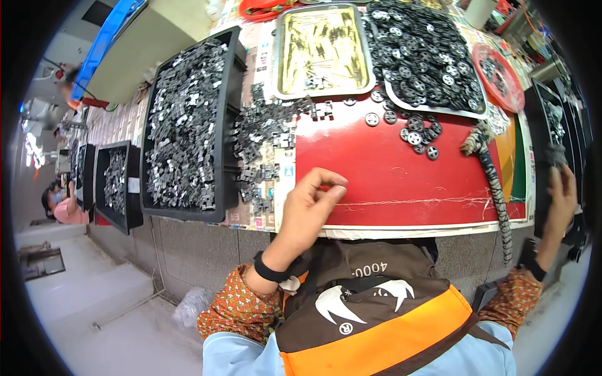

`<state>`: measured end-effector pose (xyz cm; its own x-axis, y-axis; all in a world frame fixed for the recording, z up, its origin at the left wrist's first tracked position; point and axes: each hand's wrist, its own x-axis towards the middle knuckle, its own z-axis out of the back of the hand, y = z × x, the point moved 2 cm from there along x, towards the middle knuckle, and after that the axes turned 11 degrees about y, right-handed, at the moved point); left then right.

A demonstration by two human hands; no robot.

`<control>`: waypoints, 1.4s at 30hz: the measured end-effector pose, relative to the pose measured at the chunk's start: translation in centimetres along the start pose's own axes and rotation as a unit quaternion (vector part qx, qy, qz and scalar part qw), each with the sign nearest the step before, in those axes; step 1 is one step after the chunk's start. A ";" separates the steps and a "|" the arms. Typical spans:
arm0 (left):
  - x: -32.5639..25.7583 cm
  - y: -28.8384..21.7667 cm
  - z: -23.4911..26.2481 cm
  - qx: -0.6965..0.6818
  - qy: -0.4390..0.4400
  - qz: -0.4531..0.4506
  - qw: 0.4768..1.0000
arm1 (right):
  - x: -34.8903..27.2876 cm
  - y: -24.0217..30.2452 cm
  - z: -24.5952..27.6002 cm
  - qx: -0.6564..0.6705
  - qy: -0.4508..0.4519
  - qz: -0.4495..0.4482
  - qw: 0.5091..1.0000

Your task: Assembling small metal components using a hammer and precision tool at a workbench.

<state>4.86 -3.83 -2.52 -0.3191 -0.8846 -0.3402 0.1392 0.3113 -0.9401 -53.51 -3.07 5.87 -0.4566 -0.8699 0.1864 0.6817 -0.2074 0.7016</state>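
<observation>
My left hand (307, 207) is loosely curled above the near left part of the red board (389, 188), thumb and forefinger almost meeting. Whatever may be between them is too small to tell. Out at the far right, my right hand (563, 195) has its fingers closed on a small dark grey part (555, 155) beside a black bin (538, 103). That part's shape is blurred. Several small black wheels with silver spokes (415, 137) lie loose along the board's far side. Black and silver clip-like pieces (260, 128) are heaped left of the board.
A large black crate (231, 119) of clip-like pieces stands at left. Behind the board are a metal tray (280, 62) of thin pins and a white tray (439, 113) piled with wheels. A red dish (518, 94) and a wrapped handle (498, 200) lie right. Another person (68, 207) sits far left.
</observation>
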 end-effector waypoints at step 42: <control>-1.2 -1.1 6.3 -0.298 -0.073 -0.086 0.948 | 2.1 27.7 -44.1 -0.234 0.310 0.368 0.845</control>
<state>11.03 -5.30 -0.88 -0.1502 -0.9651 -0.2143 -0.4713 0.2605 -0.8426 -10.37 -30.37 -4.59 0.4779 -0.8773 -0.0447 0.8682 0.4640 0.1760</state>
